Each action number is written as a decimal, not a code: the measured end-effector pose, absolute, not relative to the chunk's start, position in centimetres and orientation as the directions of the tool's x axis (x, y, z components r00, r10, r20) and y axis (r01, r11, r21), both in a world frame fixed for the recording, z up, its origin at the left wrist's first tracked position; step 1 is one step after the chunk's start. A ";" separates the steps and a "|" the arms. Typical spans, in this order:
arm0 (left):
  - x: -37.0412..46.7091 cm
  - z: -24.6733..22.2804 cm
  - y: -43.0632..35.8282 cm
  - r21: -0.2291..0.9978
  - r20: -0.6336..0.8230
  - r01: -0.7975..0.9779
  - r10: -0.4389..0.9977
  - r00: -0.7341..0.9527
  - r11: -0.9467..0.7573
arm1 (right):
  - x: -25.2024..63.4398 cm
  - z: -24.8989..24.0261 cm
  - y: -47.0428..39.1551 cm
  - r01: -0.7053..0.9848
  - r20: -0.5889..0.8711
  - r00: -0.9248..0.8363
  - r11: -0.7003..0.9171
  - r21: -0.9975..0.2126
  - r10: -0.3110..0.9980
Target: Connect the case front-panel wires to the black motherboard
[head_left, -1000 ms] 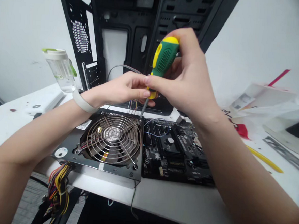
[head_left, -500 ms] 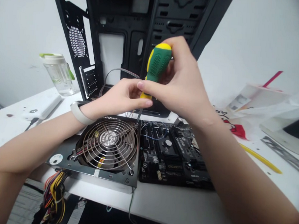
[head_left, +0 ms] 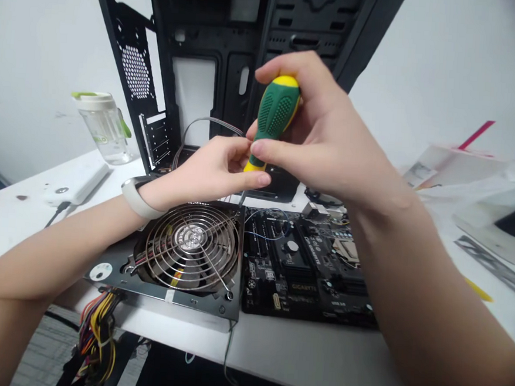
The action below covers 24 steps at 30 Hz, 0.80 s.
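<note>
My right hand (head_left: 310,126) grips the green and yellow handle of a screwdriver (head_left: 274,112), which stands almost upright with its shaft pointing down. My left hand (head_left: 224,166) pinches the lower, yellow end of the same handle. The shaft reaches the far right corner of the power supply (head_left: 123,280), beside its round fan grille (head_left: 192,241); the tip is too small to make out. Right of the power supply lies a black motherboard (head_left: 301,287), with a thin blue wire looped over it.
A black computer case (head_left: 239,39) stands open behind my hands. At the left are a clear bottle (head_left: 105,129) and a white box (head_left: 79,186). A cup with a pink straw (head_left: 453,165) and a metal strip (head_left: 494,265) are at the right. Cables (head_left: 100,329) hang off the front edge.
The fingers of my right hand have loosened and spread around the top of the handle, and the forefinger has lifted. My right forearm has swung outward. The view has shifted slightly.
</note>
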<state>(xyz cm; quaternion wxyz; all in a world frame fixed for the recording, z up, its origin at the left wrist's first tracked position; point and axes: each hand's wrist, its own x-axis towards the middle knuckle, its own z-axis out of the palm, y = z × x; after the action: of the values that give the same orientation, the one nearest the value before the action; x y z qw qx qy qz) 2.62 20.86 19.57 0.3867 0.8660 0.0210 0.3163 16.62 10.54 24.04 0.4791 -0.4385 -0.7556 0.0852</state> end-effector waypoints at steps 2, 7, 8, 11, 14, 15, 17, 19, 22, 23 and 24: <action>2.7 19.6 20.7 0.678 0.559 -0.166 0.355 0.749 -0.716 | 16.5 24.0 10.6 0.590 0.652 -0.161 0.602 -0.538 0.741; 2.5 20.0 20.4 0.637 0.568 -0.070 0.406 0.716 -0.768 | 16.3 23.9 10.9 0.615 0.672 -0.179 0.615 -0.494 0.718; 2.5 20.1 20.5 0.633 0.565 -0.075 0.394 0.725 -0.770 | 16.3 23.9 11.0 0.617 0.681 -0.176 0.618 -0.486 0.711; 2.4 20.3 20.7 0.631 0.551 -0.100 0.353 0.756 -0.769 | 16.2 23.8 11.1 0.635 0.706 -0.155 0.618 -0.465 0.691; 2.4 20.3 21.1 0.633 0.540 -0.123 0.322 0.778 -0.764 | 15.9 23.8 11.0 0.669 0.716 -0.129 0.593 -0.448 0.687; 2.4 20.3 21.2 0.636 0.536 -0.127 0.318 0.782 -0.761 | 15.8 23.8 11.0 0.683 0.715 -0.120 0.580 -0.443 0.688; 2.4 20.3 21.4 0.640 0.530 -0.130 0.313 0.788 -0.757 | 15.7 23.8 10.9 0.708 0.716 -0.107 0.559 -0.433 0.690; 2.4 20.4 21.5 0.646 0.519 -0.130 0.308 0.797 -0.752 | 15.6 23.8 10.9 0.733 0.717 -0.086 0.531 -0.425 0.692; 2.4 20.5 21.7 0.671 0.489 -0.138 0.296 0.820 -0.728 | 15.4 23.8 11.0 0.761 0.733 -0.049 0.501 -0.413 0.679; 2.4 20.6 21.7 0.679 0.481 -0.142 0.290 0.828 -0.721 | 15.3 23.8 10.9 0.765 0.740 -0.039 0.496 -0.410 0.672; 2.4 20.6 21.7 0.685 0.473 -0.146 0.284 0.834 -0.714 | 15.1 23.8 10.9 0.769 0.745 -0.031 0.493 -0.408 0.666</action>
<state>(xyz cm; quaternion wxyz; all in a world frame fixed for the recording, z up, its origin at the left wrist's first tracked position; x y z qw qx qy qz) 2.38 21.65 20.62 0.3762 0.8807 0.0392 0.2853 15.15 10.87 23.81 0.4833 -0.5008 -0.7161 -0.0533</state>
